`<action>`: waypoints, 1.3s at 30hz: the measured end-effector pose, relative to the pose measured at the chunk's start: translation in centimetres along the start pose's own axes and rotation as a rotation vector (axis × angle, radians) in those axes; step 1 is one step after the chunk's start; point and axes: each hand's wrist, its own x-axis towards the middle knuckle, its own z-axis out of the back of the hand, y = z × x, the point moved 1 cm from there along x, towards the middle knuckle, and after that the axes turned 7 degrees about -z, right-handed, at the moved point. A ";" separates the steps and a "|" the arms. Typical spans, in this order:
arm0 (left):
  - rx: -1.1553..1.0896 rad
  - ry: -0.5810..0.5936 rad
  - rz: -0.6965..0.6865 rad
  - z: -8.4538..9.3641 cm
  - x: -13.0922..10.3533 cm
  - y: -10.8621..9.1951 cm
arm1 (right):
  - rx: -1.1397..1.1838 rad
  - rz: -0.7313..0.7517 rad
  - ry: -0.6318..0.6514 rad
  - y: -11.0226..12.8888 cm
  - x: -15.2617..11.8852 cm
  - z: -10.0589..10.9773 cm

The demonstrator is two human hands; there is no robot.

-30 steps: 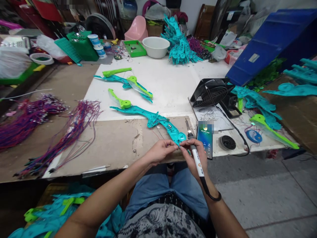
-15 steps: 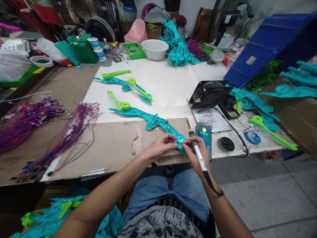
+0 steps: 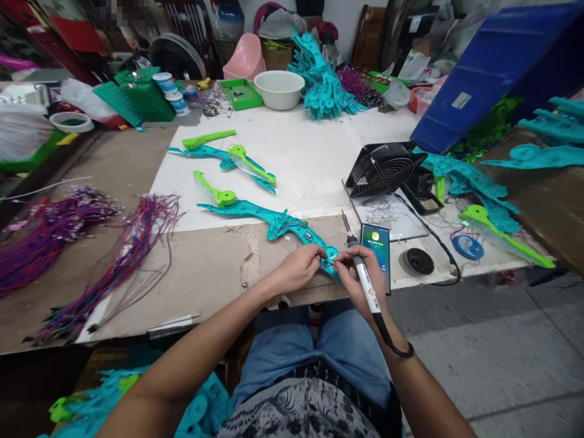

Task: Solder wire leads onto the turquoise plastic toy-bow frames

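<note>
A long teal plastic bow-shaped part (image 3: 255, 210) lies across the table's front, its near end by my fingers. My left hand (image 3: 301, 267) is closed in a pinch at the round disc of that end; what sits between the fingertips is too small to make out. My right hand (image 3: 365, 280) grips a white-handled soldering iron (image 3: 366, 281), its tip pointing away from me. Thumb and forefinger of this hand also meet close to the teal end, opposite the left fingertips. A lime-green arm (image 3: 223, 198) with a round hub rests against the part's far end.
Right of my hands are a lit phone (image 3: 378, 243), a round black tin (image 3: 417, 261) and a black fan (image 3: 385, 170). Bundles of red and purple wires (image 3: 141, 243) lie at left. Another teal-and-green assembly (image 3: 219, 155) sits farther back. A blue bin (image 3: 493, 79) leans at right.
The view has shifted slightly. My left hand has turned a little, its fingers now more curled at the teal end. The right hand keeps the soldering iron in nearly the same place.
</note>
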 end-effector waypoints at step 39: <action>-0.350 -0.149 0.096 0.1 0.0 -1.3 | 0.346 -0.122 -0.014 -0.3 0.1 -2.1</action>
